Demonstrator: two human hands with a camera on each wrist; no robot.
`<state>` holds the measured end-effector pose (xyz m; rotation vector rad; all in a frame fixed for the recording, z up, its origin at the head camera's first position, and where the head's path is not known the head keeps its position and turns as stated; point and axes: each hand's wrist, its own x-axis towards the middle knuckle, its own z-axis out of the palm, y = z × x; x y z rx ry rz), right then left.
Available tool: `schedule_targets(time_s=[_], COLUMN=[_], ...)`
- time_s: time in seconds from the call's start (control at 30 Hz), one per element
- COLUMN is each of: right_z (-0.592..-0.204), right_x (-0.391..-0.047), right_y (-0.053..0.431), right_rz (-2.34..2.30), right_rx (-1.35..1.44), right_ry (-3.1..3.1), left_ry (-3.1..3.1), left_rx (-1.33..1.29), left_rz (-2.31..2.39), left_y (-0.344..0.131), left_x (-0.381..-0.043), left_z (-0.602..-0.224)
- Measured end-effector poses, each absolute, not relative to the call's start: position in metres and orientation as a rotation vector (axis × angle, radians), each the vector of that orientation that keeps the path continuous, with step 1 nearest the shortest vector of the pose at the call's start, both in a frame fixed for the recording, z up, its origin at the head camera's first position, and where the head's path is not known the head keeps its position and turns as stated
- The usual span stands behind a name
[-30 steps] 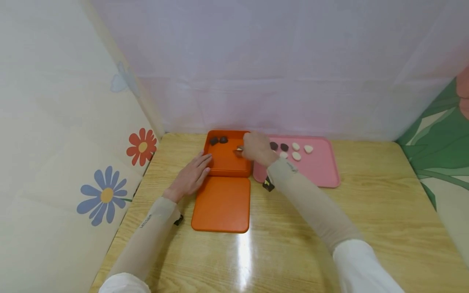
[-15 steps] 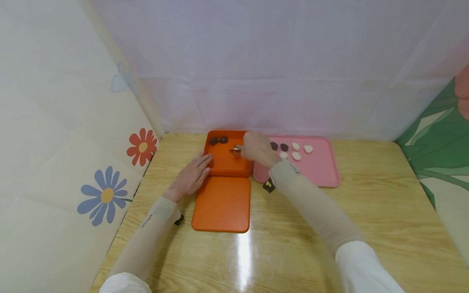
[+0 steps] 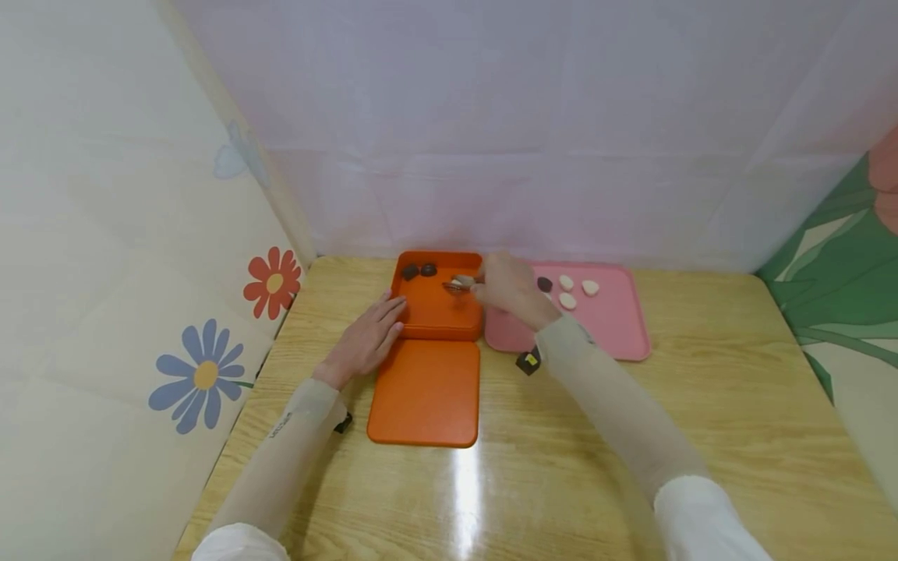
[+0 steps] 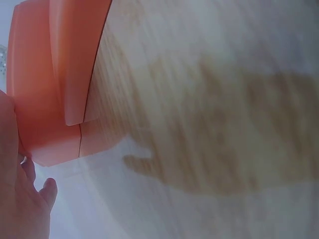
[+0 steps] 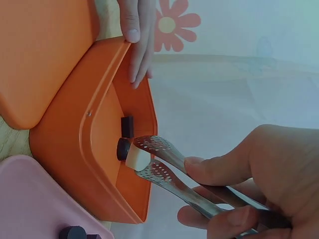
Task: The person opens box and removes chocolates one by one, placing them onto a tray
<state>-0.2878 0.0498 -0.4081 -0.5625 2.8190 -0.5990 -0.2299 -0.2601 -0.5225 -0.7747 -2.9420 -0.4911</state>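
My right hand [image 3: 508, 287] grips metal tongs [image 5: 184, 191] with perforated tips over the orange box [image 5: 89, 149]. Between the tong tips sits a white chocolate piece [image 5: 137, 158], seen in the right wrist view. Two dark chocolate pieces, one square [image 3: 410, 272] and one rounder [image 3: 428, 269], lie at the box's far left corner. My left hand [image 3: 361, 343] rests with straight fingers on the left rim of the box; in the left wrist view its fingers [image 4: 30, 191] touch the box's side.
An orange lid [image 3: 424, 393] lies flat against the box's front side. To the right, a pink tray [image 3: 610, 323] bears several white pieces [image 3: 567, 301] and dark pieces [image 3: 544, 284], partly covered by my right hand. A pale cloth wall stands behind the table [image 3: 737, 389].
My right hand has shifted to the right and drawn back a little, so more of the tongs shows over the box. My left hand stays in place.
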Motion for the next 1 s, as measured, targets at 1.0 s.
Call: schedule_targets(time_s=[1.0], right_z=[-0.407], right_x=[-0.268], right_y=[0.116], right_rz=[-0.939], right_rx=[-0.372], right_ry=[2.795], left_ry=[-2.938], left_rx=[-0.773], left_rz=[-0.487], left_y=[-0.260], left_x=[-0.230], left_z=[-0.524])
